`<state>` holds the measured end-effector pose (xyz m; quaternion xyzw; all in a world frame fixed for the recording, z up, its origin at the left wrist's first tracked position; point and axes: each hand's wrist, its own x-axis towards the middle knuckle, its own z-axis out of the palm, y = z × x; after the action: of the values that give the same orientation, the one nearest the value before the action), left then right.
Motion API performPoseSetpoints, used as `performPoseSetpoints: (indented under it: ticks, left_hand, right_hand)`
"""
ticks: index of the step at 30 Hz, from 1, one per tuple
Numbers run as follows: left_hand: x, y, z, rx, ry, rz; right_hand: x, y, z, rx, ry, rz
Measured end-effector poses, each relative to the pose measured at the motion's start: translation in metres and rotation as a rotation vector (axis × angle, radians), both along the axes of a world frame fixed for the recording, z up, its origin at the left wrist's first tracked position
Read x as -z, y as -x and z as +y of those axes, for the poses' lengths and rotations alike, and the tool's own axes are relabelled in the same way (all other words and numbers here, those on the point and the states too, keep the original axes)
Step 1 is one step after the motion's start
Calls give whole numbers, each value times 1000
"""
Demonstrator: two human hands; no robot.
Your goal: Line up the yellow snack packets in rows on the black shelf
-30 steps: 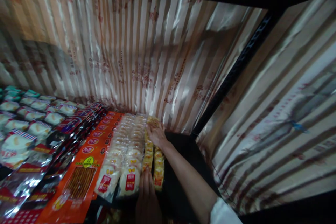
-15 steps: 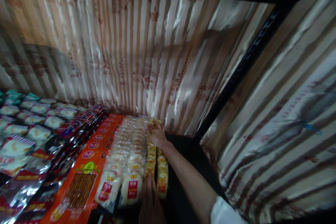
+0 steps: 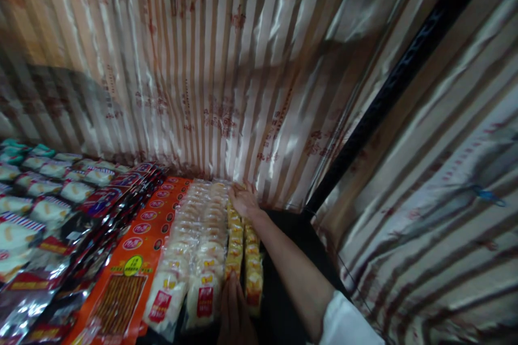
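Two narrow rows of small yellow snack packets run front to back, the left row point(image 3: 234, 240) and the right row point(image 3: 253, 272). At the far end of the left row is my right hand point(image 3: 244, 202), its fingers closed over a yellow packet that is mostly hidden beneath them. My left hand point(image 3: 236, 310) is at that row's near end, fingers straight and close together, the tips touching the front packet. Just left of these rows are two rows of clear-wrapped white crackers with red labels, the nearer packs being one cracker pack point(image 3: 205, 296) and another point(image 3: 164, 302).
Further left lie orange bags of brown sticks point(image 3: 121, 294), dark shiny packs point(image 3: 95, 226) and white packs with striped edges point(image 3: 52, 210). Striped plastic sheeting point(image 3: 202, 81) hangs behind. A black post point(image 3: 372, 113) slants up at the right above the black shelf point(image 3: 289, 280).
The view has shifted slightly. My right hand stays at the far end of the left yellow row, now covering more of the packet there. My left hand remains at the near end.
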<state>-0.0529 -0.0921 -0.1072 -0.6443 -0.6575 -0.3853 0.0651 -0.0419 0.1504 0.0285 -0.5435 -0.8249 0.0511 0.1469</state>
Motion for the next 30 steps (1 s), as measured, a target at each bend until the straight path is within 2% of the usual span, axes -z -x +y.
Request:
performPoseSetpoints:
  ticks: [3,8,11,14,16,19,22,24,26,30]
  left_hand:
    - [9,1,6,-14,-9,-6]
    - [16,-2,10,-38,-67,-14]
    - [13,-5,9,-54,-85,-22]
    - [7,-5,4,-62,-63,-26]
    - [2,-4,0,-50,-35,-24]
    - [-6,-2,-4,-34,-6,-21]
    - [-13,-2,-5,-46,-30,-1]
    - [-16,-2,-4,-42,-51,6]
    - [-17,-1,-3,-34,-50,-16]
    - [-16,4,1,-32,-78,-53]
  right_hand:
    - [-3,1,5,38,1,-13]
    - [-1,2,11,5,48,-40]
    - [-5,-5,9,19,4,74]
    - [-9,-22,-5,30,-86,301]
    - [-6,-38,-25,53,-129,488]
    - [7,-65,-74,121,-180,730]
    - [30,-88,-131,195,-133,857]
    - [49,-96,-164,220,-47,910]
    - [65,-97,-188,184,52,872]
    - [82,-86,-205,132,85,781]
